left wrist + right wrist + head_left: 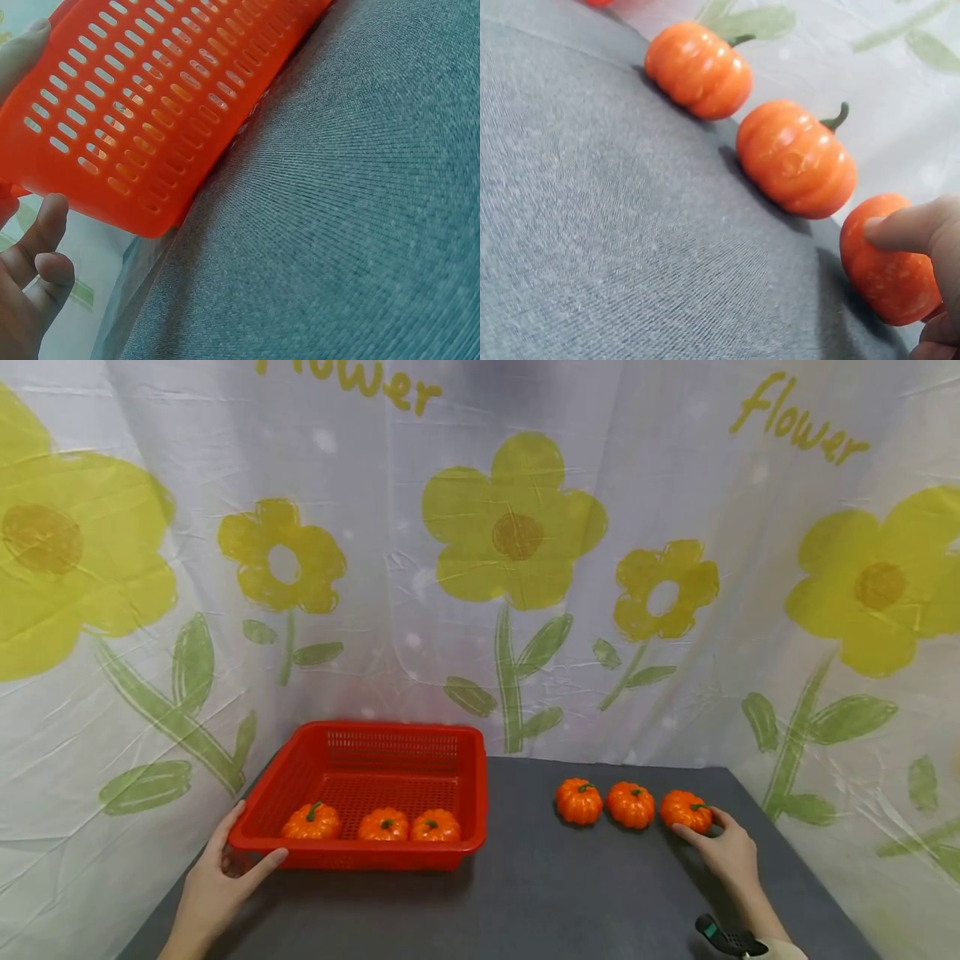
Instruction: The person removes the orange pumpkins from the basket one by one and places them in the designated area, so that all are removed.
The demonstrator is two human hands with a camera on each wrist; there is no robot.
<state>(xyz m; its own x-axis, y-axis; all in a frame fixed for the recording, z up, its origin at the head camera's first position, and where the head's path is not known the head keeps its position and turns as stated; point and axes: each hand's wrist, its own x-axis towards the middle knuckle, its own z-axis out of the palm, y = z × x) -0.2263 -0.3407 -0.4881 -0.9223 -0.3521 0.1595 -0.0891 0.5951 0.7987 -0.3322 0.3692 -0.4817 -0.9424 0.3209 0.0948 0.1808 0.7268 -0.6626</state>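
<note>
A red plastic basket (360,857) with slotted walls stands on the left of the table. My left hand (213,889) grips its near left corner, thumb along the front rim and fingers at the side wall. Inside lie three small orange pumpkins with green stems, one to the left (311,821) and two close together (408,827). On the right, my right hand (731,852) holds the rightmost pumpkin (684,810) between thumb and fingers. Its thumb (900,229) presses the pumpkin's side in the right wrist view; the other fingers are mostly hidden.
Two more pumpkins, a middle one (630,805) and a left one (578,802), sit in a row beside the held one. Grey cloth covers the table (555,893). A white curtain (390,652) printed with yellow flowers encloses its back and sides.
</note>
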